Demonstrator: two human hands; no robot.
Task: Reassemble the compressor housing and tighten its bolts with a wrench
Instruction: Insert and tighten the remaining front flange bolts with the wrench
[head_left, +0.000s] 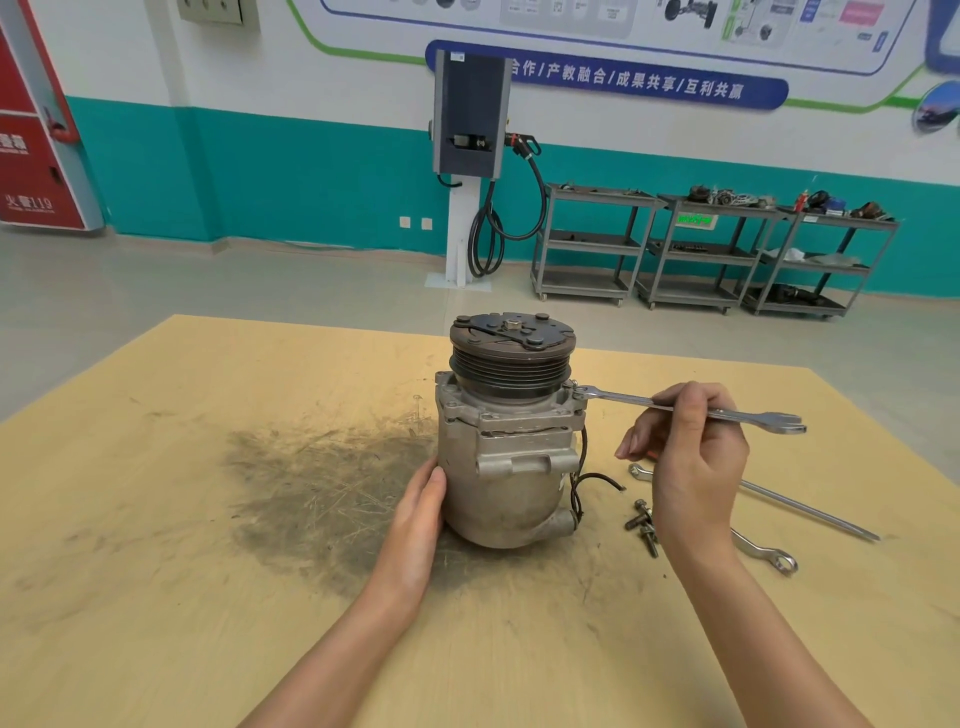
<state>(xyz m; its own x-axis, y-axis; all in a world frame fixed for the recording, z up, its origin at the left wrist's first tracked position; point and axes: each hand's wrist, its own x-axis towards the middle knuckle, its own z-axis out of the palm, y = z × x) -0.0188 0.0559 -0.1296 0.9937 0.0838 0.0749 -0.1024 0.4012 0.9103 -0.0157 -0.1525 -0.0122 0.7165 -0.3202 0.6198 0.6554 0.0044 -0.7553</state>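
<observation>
Compressor (506, 452) upright mid-bench (208, 571). Left hand (418, 512) flat against housing side, fingers straight. Right hand (685, 457) pinches wrench (623, 399), head on upper bolt. Loose bolts (643, 525) beside base.

White-over-teal wall (311, 171) with a blue Chinese-lettered banner (608, 78), grey floor (260, 280), wall-side charging unit (470, 119) with looped black cable, 3 grey shelf carts (592, 244) carrying parts, red cabinet (36, 156) far left, scuffed tan tabletop (182, 519).
</observation>
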